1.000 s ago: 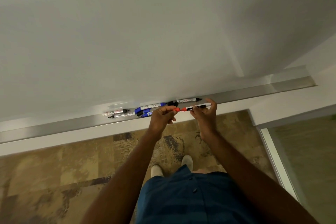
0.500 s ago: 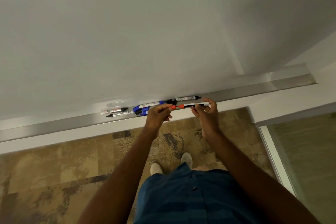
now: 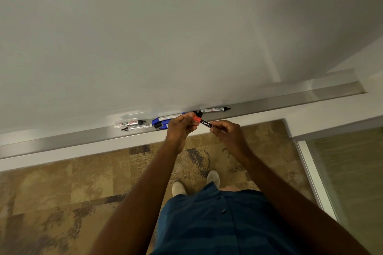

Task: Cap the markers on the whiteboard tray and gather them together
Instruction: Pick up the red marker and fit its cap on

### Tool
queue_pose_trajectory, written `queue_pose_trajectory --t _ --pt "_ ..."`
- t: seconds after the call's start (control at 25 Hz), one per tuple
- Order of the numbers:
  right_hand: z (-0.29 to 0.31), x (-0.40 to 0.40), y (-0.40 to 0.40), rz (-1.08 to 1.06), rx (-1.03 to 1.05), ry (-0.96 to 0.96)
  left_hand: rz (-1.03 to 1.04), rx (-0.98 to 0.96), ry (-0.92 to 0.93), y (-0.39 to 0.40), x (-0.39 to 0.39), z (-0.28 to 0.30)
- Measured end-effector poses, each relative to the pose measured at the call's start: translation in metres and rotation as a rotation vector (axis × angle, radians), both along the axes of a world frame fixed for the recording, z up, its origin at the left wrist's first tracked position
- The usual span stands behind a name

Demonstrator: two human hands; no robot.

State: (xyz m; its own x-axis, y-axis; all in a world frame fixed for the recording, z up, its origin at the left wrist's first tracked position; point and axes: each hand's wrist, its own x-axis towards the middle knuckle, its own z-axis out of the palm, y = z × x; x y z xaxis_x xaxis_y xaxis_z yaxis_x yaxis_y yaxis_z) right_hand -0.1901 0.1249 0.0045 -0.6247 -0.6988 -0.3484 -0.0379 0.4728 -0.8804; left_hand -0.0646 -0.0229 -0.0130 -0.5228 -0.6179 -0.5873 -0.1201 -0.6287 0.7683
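Observation:
A red marker (image 3: 205,123) with a black "camlin" label is held just in front of the metal whiteboard tray (image 3: 290,100). My right hand (image 3: 226,130) grips its barrel. My left hand (image 3: 180,128) pinches its red cap end. On the tray lie two white markers with black ends (image 3: 132,125) at the left, blue markers (image 3: 163,121) partly hidden behind my left hand, and one white marker with black ends (image 3: 214,109) at the right. Something small and black (image 3: 196,113) lies between the blue markers and that one.
The whiteboard (image 3: 165,37) fills the upper view. Below the tray runs a white ledge (image 3: 83,151), then patterned carpet (image 3: 51,203). A glass panel with a white frame (image 3: 315,176) stands at the right. My shoes and blue shirt (image 3: 217,223) show below.
The red marker has been lifted off the tray and drawn toward me, now tilted between both hands. My right hand slid down to its barrel end. The tray markers have not moved.

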Motion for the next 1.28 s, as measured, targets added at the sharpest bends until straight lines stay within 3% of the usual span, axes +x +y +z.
queue_pose_trajectory --t 0.2,0.4,0.56,0.64,0.76,0.92,1.12,1.28 --pt "-0.007 0.011 -0.003 -0.001 0.025 0.287 0.017 -0.069 -0.053 0.01 -0.015 -0.002" --pt "-0.017 0.005 -0.004 -0.001 0.037 0.29 0.01 -0.114 -0.1 0.014 -0.022 -0.004" --pt "-0.029 -0.011 -0.001 0.116 0.083 0.264 -0.018 -0.148 -0.207 0.016 -0.026 -0.011" --pt "-0.033 -0.031 0.001 0.164 0.122 0.327 -0.06 -0.308 -0.336 0.017 -0.031 -0.015" --pt "-0.037 -0.075 0.006 0.097 0.3 0.653 -0.257 -0.698 -0.571 0.012 -0.035 -0.024" --pt "-0.04 -0.127 0.015 0.162 0.533 0.859 -0.488 -0.92 -0.663 0.007 -0.042 -0.032" --pt "-0.049 -0.157 0.023 0.268 0.593 0.922 -0.529 -0.996 -0.728 0.008 -0.051 -0.04" --pt "-0.05 -0.159 0.023 0.213 0.56 0.895 -0.525 -0.956 -0.764 0.006 -0.06 -0.042"
